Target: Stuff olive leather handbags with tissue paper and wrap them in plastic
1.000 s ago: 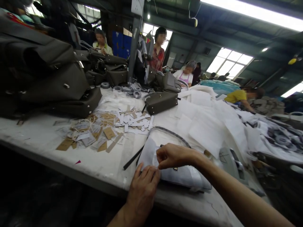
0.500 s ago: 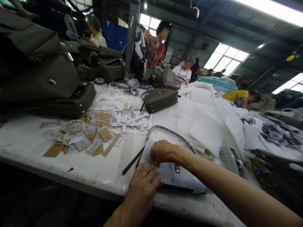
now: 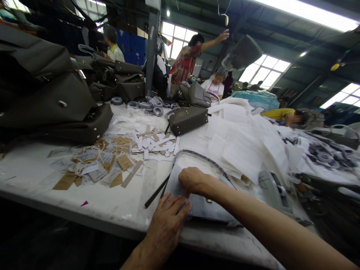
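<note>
A grey handbag (image 3: 203, 210) lies flat near the front edge of the table, under a cloudy film-like cover. Its wrapped handle (image 3: 206, 155) arches away from me, and a dark strap (image 3: 156, 192) sticks out to the left. My left hand (image 3: 171, 215) rests on the bag's near left part, fingers stretched out and lying flat. Just beyond it, my right hand (image 3: 192, 180) is closed and pressed against the bag's face. Its fingertips point down and are hidden, so what they pinch cannot be seen. A small metal clasp (image 3: 209, 200) peeks out below my right wrist.
Tags with strings (image 3: 112, 161) and paper strips (image 3: 157, 144) lie left of the bag. A dark bag (image 3: 188, 120) stands behind; more bags (image 3: 50, 93) are heaped left. White sheets (image 3: 239, 138) pile up right. Across the table, a co-worker (image 3: 185, 60) stretches out an arm.
A dark bag now hangs in mid-air beside the co-worker's raised arm, which was down before. My hands stay almost in place; my right forearm now covers more of the clasp.
</note>
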